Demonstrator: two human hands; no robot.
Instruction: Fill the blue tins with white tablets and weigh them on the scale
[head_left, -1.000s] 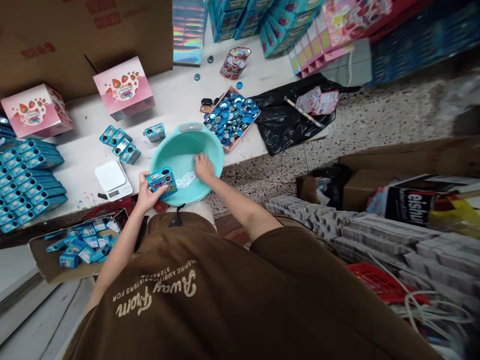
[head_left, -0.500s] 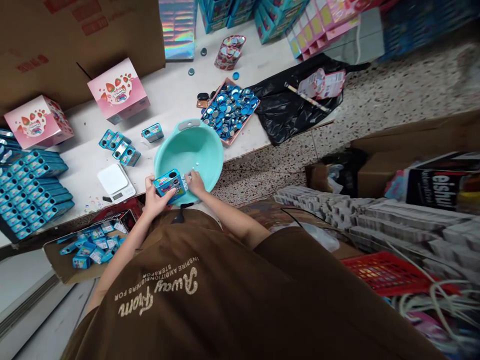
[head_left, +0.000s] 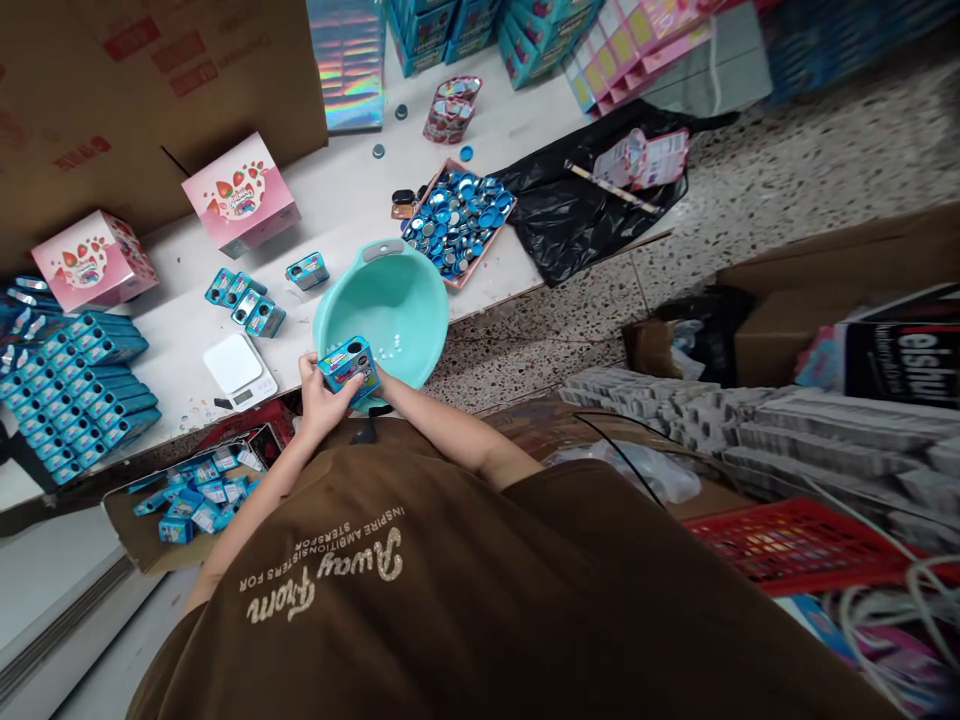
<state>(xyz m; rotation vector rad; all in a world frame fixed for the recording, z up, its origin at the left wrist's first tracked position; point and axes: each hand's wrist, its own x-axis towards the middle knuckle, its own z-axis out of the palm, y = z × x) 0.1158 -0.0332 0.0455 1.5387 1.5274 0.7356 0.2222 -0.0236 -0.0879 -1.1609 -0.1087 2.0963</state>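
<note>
- Blue printed box (head_left: 344,361) is above the near-left rim of the turquoise basin (head_left: 411,305), showing a dark round spot on its upper face.
- Left hand (head_left: 322,404): its fingers are wrapped on the box, with the thumb across the printed front.
- Right hand (head_left: 385,385): it is tucked behind the box at the basin's near side. Its fingers are out of sight, so I cannot tell whether they grip anything.
- Progress, by judgement: just a thin scatter of white pellets (head_left: 391,345) shows on the basin floor, so little there seems left to gather. No cap shows on the held box.
- On the bench (head_left: 334,205) left of the basin, a group of four blue boxes (head_left: 238,290) stands near a digital scale (head_left: 234,362); a single blue box (head_left: 307,272) is nearer the rim. Dark spots on their tops suggest caps are not yet fitted.
- Right of the basin, loose blue and silver caps (head_left: 459,215) heap in a shallow tray, apparently unused.
- Hard to make out: how full the held box is, any pellets behind it, and the scale's readout. Far left of the basin, the stacked blue boxes (head_left: 82,390) run out of view.
</note>
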